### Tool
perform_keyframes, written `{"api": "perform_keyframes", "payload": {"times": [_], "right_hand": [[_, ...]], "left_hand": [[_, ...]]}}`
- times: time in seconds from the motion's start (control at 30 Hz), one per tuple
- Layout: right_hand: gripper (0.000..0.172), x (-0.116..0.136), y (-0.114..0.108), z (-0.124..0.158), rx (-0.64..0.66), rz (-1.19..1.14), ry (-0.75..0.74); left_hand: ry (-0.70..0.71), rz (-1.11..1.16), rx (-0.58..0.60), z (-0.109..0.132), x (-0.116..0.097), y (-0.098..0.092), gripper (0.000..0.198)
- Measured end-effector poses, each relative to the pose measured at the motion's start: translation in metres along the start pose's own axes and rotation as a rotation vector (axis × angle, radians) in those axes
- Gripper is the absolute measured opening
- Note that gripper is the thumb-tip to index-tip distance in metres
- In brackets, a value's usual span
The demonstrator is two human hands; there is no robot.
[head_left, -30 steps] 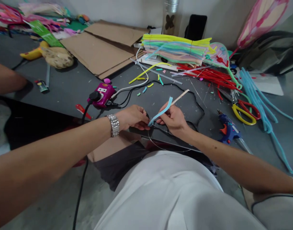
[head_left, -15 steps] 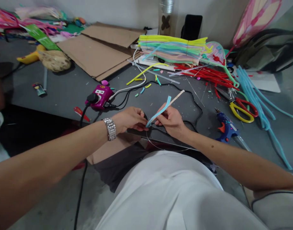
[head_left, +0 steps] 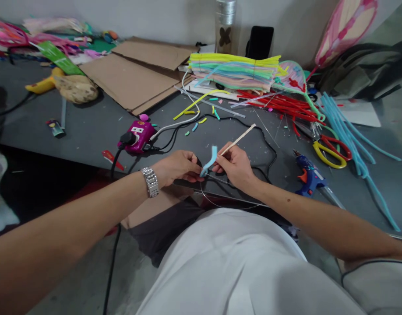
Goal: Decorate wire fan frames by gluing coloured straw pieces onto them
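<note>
My left hand (head_left: 185, 168), with a metal watch on the wrist, is pinched closed at the lower end of a light-blue pipe cleaner (head_left: 213, 156). That pipe cleaner bends upward, its free end standing up between the hands. My right hand (head_left: 235, 167) is closed around a thin pale wooden stick (head_left: 238, 138), which points up and to the right. Its thumb and fingertips are close beside the blue piece; whether they touch it I cannot tell. A thin wire (head_left: 206, 196) curves down below the fingers. The join at the left fingertips is partly hidden.
A purple power adapter (head_left: 140, 136) with cables lies left of my hands. To the right are a blue glue gun (head_left: 311, 177), scissors (head_left: 330, 151) and blue pipe cleaners (head_left: 348, 135). Behind lie a pipe-cleaner bundle (head_left: 234, 72) and cardboard (head_left: 132, 81).
The blue pipe cleaner's free end has swung left, away from the stick, and now stands more upright, with less length showing. Both hands stay nearly in place.
</note>
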State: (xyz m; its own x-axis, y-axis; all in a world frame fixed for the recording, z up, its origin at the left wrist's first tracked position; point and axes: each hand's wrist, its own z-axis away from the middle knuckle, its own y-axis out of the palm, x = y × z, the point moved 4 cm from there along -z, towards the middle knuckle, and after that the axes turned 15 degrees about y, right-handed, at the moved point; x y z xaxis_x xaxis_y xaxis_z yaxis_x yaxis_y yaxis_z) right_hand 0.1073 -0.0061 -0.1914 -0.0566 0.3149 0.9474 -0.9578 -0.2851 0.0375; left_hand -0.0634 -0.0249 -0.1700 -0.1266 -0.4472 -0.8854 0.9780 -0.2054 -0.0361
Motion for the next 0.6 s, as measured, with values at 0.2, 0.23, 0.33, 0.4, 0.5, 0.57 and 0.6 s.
{"api": "perform_keyframes", "payload": {"times": [0.2, 0.23, 0.33, 0.4, 0.5, 0.57, 0.6], "right_hand": [[0.029, -0.002, 0.004, 0.001, 0.016, 0.035, -0.004], [0.029, 0.000, 0.004, 0.001, 0.025, 0.022, 0.022], [0.031, 0.020, -0.007, 0.002, 0.026, -0.043, 0.054], [0.028, 0.045, -0.026, 0.002, -0.034, -0.010, -0.017], [0.014, 0.079, -0.064, -0.004, -0.202, 0.240, -0.121], [0.008, 0.089, -0.087, -0.013, -0.300, 0.479, -0.116], [0.008, 0.090, -0.096, -0.018, -0.324, 0.620, -0.102]], "left_hand": [[0.011, 0.003, 0.005, -0.001, 0.002, -0.001, 0.045], [0.016, 0.000, 0.001, -0.001, 0.003, -0.001, 0.046], [0.048, -0.005, -0.018, 0.002, 0.003, 0.000, 0.046], [0.094, 0.005, -0.041, 0.006, 0.001, 0.001, 0.045], [0.189, 0.020, -0.106, 0.016, 0.001, 0.002, 0.041], [0.252, 0.032, -0.161, 0.022, 0.002, 0.001, 0.039], [0.276, 0.048, -0.189, 0.025, 0.003, 0.001, 0.039]]}}
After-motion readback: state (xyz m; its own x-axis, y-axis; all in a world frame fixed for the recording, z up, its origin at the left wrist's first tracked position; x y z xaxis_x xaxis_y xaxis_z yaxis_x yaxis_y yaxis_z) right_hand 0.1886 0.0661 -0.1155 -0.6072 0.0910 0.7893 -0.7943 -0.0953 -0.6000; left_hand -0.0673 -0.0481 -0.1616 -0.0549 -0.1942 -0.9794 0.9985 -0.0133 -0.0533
